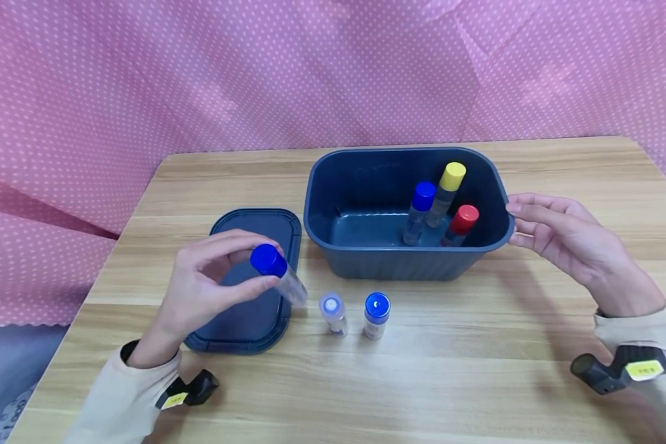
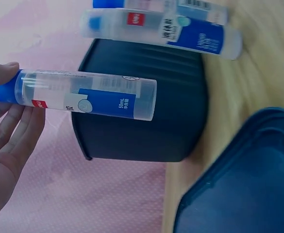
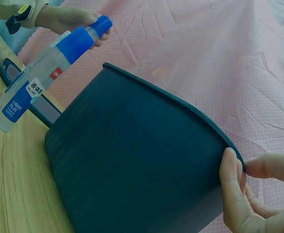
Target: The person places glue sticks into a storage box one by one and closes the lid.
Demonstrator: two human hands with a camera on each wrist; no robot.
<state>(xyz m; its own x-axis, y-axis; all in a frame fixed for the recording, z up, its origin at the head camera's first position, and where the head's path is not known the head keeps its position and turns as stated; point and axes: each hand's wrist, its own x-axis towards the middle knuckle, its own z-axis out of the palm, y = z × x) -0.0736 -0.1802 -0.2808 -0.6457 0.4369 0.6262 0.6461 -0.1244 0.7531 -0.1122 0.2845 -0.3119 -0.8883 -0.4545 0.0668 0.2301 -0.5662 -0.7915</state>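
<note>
Over the lid's (image 1: pixel 244 311) edge, a glue bottle (image 2: pixel 83 93) is clamped in the left hand (image 1: pixel 200 277), fingers round its cap (image 1: pixel 267 259); the standing bottles (image 1: pixel 375 316) are best avoided. Near the bench's (image 1: pixel 477 382) back edge, the bin (image 1: pixel 394 264) is best kept steady, its rim pinched by the right hand (image 1: pixel 577 246).

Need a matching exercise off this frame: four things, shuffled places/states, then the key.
1. Left hand
2. Right hand
3. Yellow-capped bottle
4. Dark lid

A. Inside the bin
B. Lying on the table
C. Pinching the bin's rim
D. Holding a blue-capped bottle

Pairs: 1-D, 2-C, 3-A, 4-B
</note>
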